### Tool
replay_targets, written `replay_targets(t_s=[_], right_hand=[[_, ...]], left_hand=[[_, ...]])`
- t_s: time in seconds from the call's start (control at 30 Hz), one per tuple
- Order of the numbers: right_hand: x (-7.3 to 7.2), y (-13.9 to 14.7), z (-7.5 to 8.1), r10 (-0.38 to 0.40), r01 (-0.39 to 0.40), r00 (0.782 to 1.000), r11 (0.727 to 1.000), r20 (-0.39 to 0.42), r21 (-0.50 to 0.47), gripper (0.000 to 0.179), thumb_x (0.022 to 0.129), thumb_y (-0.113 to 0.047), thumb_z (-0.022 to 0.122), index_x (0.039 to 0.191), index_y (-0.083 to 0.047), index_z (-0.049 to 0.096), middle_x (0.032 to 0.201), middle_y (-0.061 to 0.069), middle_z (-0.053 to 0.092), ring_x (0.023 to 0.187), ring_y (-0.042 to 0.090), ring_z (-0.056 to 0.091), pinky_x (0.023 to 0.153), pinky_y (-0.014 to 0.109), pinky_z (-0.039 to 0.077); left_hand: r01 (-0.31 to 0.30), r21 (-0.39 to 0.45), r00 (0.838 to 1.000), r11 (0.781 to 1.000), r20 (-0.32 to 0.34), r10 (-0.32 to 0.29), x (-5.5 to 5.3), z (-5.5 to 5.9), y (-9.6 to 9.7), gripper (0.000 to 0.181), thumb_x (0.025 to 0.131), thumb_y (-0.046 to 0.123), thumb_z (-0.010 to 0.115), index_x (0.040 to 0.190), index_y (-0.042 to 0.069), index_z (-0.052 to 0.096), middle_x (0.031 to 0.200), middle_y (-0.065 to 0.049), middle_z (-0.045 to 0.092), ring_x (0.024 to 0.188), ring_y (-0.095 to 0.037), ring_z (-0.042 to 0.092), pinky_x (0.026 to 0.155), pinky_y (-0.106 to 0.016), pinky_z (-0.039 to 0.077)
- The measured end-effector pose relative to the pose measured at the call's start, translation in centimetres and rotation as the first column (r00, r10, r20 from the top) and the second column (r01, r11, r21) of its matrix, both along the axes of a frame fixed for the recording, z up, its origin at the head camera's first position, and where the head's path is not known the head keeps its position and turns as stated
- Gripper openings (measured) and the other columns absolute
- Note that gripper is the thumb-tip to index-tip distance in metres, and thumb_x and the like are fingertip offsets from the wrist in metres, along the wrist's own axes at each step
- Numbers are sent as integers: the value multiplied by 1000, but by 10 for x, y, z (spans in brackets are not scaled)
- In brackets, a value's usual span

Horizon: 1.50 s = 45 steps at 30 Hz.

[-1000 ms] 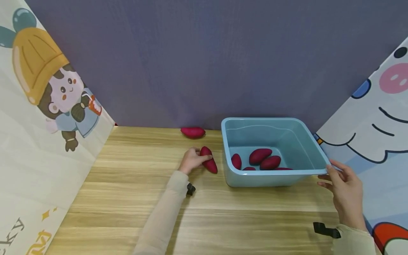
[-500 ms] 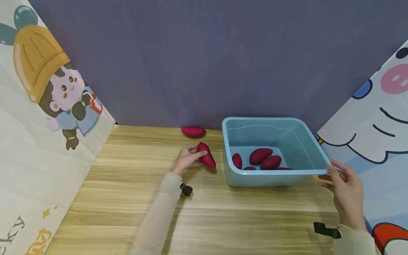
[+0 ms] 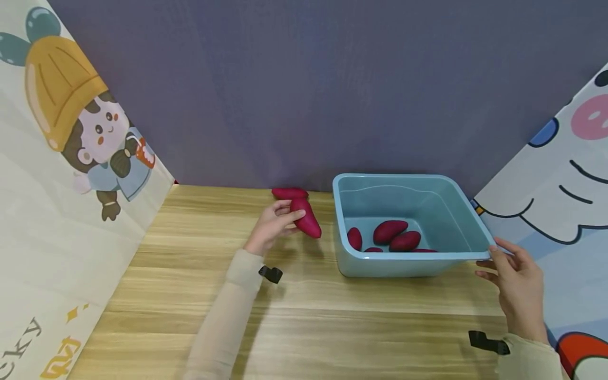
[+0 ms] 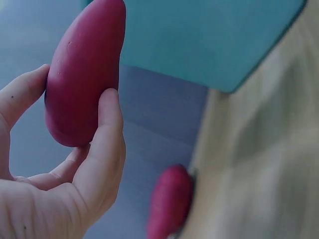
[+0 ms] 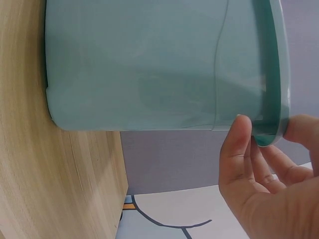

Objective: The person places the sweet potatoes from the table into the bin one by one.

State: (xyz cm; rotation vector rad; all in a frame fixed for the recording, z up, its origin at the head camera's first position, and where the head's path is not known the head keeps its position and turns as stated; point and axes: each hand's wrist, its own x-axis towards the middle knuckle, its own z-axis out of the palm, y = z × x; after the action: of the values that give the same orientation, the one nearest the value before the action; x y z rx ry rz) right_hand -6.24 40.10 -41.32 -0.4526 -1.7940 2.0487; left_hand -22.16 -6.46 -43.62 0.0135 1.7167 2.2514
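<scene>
Between thumb and fingers, my left hand (image 3: pixel 271 227) pinches a dark red sweet potato (image 3: pixel 305 217), lifted over the table left of the blue plastic basin (image 3: pixel 338 227). In the left wrist view the held sweet potato (image 4: pixel 84 74) points up toward the basin's wall (image 4: pixel 189 45). My right hand (image 3: pixel 520 285) grips the basin's front right corner at the rim, thumb on top; the right wrist view shows the fingers around the lip (image 5: pixel 281 99). Several sweet potatoes (image 3: pixel 389 232) lie on the basin floor, some partly hidden by its front wall.
Another sweet potato (image 3: pixel 290 193) lies at the table's back edge, partly covered by the held one in the head view. A dark grey-blue panel (image 3: pixel 285 95) rises behind the wooden table (image 3: pixel 361 327). Printed cloths stand at the left (image 3: pixel 28 211) and right.
My left hand has raised the sweet potato from the tabletop, moving it slightly back and left. My right hand stays on the basin's corner, and the basin has not moved.
</scene>
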Motion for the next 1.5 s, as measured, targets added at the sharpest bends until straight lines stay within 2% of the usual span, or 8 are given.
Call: replay_targets(t_s=[0.13, 0.37, 0.57, 0.7, 0.9, 1.2, 1.33, 1.5], right_hand=[[0, 1, 0, 3, -3, 1000, 1000, 4, 3, 45, 95, -16, 70, 137, -7, 58, 97, -1, 73, 71, 14, 72, 55, 29, 60], [0, 2, -1, 6, -6, 1000, 1000, -1, 15, 46, 95, -15, 70, 139, -6, 56, 97, -1, 72, 72, 14, 72, 55, 29, 60], [0, 2, 0, 1, -1, 1000, 1000, 10, 20, 45, 95, -17, 70, 137, -8, 58, 97, -2, 72, 72, 13, 72, 55, 28, 60], [0, 2, 0, -9, 9, 1000, 1000, 10, 20, 43, 95, -17, 71, 135, -7, 59, 96, -1, 72, 72, 14, 72, 54, 29, 60], [2, 2, 0, 3, -3, 1000, 1000, 0, 8, 42, 95, -16, 70, 135, -7, 60, 97, -1, 72, 72, 14, 72, 55, 29, 60], [2, 1, 2, 8, -8, 1000, 1000, -6, 8, 39, 96, -13, 68, 133, -7, 60, 96, -1, 73, 72, 15, 72, 55, 29, 60], [2, 1, 2, 0, 0, 1000, 1000, -2, 12, 38, 95, -14, 70, 132, -7, 61, 96, -1, 73, 72, 14, 72, 55, 28, 60], [0, 0, 2, -26, 25, 999, 999, 21, 40, 38, 95, -16, 70, 132, -8, 61, 95, -2, 74, 71, 12, 71, 55, 27, 60]], left_hand=[[24, 10, 999, 1000, -43, -24, -3, 20, 1, 58, 89, 9, 77, 138, 0, 48, 128, -21, 55, 112, -33, 62, 86, -47, 58], [63, 7, 989, 998, -133, -61, -10, 53, 10, 54, 87, 10, 79, 134, -1, 53, 123, -21, 60, 105, -33, 67, 88, -51, 56], [120, -37, 970, 992, -211, -125, -15, 80, 32, 54, 86, 16, 81, 132, 2, 56, 122, -17, 62, 102, -31, 67, 86, -51, 57], [166, -28, 962, 986, -214, -168, -18, 93, 51, 57, 87, 17, 81, 134, 1, 54, 123, -17, 60, 101, -33, 68, 87, -52, 57], [228, -44, 955, 973, -187, -232, -23, 102, 79, 61, 86, 20, 82, 137, 3, 52, 124, -13, 61, 106, -29, 66, 85, -49, 59], [269, -57, 949, 961, -155, -275, -32, 122, 121, 56, 86, 22, 82, 132, 6, 55, 118, -8, 63, 102, -24, 66, 78, -44, 61], [263, -62, 948, 963, -167, -270, -36, 123, 140, 54, 86, 21, 82, 129, 5, 55, 113, -7, 64, 98, -23, 67, 75, -42, 62], [262, -93, 950, 960, -148, -274, -39, 114, 162, 56, 84, 21, 84, 130, 3, 56, 109, -5, 65, 95, -21, 66, 71, -40, 62]])
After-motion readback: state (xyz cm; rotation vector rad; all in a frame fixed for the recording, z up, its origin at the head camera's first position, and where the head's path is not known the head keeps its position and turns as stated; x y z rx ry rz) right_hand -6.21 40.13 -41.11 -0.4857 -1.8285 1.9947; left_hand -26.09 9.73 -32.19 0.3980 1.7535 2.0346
